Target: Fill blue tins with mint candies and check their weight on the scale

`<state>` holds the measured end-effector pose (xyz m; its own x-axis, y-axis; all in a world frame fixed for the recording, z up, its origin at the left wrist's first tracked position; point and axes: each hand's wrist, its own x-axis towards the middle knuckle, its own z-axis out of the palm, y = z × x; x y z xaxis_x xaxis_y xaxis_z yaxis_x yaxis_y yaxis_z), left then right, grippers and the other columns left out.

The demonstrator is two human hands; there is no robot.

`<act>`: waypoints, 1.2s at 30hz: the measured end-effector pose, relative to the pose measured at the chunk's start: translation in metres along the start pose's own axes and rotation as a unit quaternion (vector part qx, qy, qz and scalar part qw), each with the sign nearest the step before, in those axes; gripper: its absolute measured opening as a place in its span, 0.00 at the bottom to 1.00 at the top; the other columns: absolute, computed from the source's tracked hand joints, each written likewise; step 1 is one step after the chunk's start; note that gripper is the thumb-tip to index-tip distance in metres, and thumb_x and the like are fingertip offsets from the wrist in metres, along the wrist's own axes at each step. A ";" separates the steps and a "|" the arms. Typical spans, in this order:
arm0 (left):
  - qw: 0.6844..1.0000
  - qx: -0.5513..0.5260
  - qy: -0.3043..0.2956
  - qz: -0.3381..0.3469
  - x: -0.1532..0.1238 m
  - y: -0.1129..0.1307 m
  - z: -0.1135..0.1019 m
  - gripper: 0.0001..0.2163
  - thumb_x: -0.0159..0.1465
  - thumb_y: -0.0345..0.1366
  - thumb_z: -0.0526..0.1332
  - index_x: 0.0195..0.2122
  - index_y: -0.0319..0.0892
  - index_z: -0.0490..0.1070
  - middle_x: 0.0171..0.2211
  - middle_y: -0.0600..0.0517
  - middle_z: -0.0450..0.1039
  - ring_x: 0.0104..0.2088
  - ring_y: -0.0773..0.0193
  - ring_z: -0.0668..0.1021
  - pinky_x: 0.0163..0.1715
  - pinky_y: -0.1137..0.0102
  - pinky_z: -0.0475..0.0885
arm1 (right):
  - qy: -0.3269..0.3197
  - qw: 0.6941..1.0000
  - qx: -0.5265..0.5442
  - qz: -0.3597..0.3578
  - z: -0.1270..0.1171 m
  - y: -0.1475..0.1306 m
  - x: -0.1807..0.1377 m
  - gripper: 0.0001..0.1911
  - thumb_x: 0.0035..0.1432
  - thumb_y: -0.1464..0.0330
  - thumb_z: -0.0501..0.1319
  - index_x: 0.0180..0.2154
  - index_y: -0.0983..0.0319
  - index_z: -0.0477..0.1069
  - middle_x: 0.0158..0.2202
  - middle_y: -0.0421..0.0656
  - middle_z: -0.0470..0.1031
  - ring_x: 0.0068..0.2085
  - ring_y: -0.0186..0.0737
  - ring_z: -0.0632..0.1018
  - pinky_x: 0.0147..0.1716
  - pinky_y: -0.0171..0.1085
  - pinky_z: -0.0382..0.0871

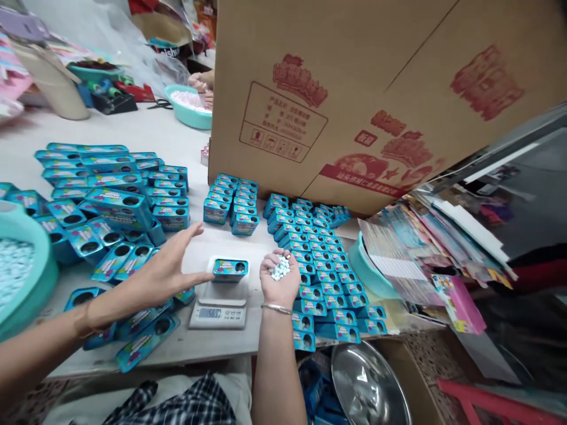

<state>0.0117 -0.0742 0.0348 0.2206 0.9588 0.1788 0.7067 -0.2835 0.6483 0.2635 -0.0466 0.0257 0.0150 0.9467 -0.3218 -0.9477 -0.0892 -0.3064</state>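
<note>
A small digital scale (218,316) sits on the table in front of me, its display lit. On its pan rests one blue tin (230,268) with a dark round hole in its top. My left hand (177,265) is spread, thumb and fingers apart, just left of that tin; I cannot tell if the thumb touches it. Palm up, my right hand (280,286) has its fingers curled around a small heap of pale blue-white candies (280,269), right of the scale. A turquoise basin (26,265) of similar candies stands at the far left.
Blue tins lie in a loose pile (119,206) at left, and others stand in rows (323,265) at right. A big cardboard box (354,118) blocks the back. Behind it, another person's hand (204,82) is at a bowl (190,118). A metal bowl (370,383) sits below the table edge.
</note>
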 end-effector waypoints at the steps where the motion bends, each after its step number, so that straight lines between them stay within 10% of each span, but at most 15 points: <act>1: 1.000 -0.002 -0.004 -0.008 -0.003 -0.001 -0.005 0.43 0.58 0.57 0.61 0.68 0.46 0.42 0.65 0.43 0.57 0.63 0.47 0.64 0.62 0.54 0.62 | -0.002 1.000 0.001 0.001 0.002 0.001 0.001 0.04 0.55 0.70 0.55 0.28 0.60 0.62 0.25 0.35 0.68 0.22 0.28 0.64 0.19 0.27 0.59; 20: 0.996 0.015 -0.048 0.067 -0.004 -0.002 0.012 0.34 0.62 0.53 0.60 0.65 0.47 0.53 0.64 0.44 0.61 0.62 0.49 0.66 0.60 0.57 0.64 | 0.029 0.999 -0.016 -0.011 0.022 0.020 0.013 0.07 0.57 0.68 0.54 0.27 0.60 0.63 0.24 0.35 0.68 0.18 0.26 0.60 0.16 0.27 0.53; 36: 0.986 -0.016 -0.105 0.130 0.062 0.078 0.045 0.07 0.62 0.32 0.57 0.39 0.43 0.72 0.39 0.49 0.74 0.39 0.61 0.76 0.40 0.68 0.69 | 0.067 0.996 -0.044 -0.041 0.022 0.039 0.023 0.09 0.56 0.65 0.55 0.25 0.59 0.61 0.21 0.34 0.68 0.24 0.32 0.72 0.29 0.35 0.73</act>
<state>0.1102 -0.0380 0.0632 0.5275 0.8286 0.1875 0.5871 -0.5151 0.6245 0.2202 -0.0218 0.0260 0.1385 0.9025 -0.4077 -0.9099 -0.0465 -0.4121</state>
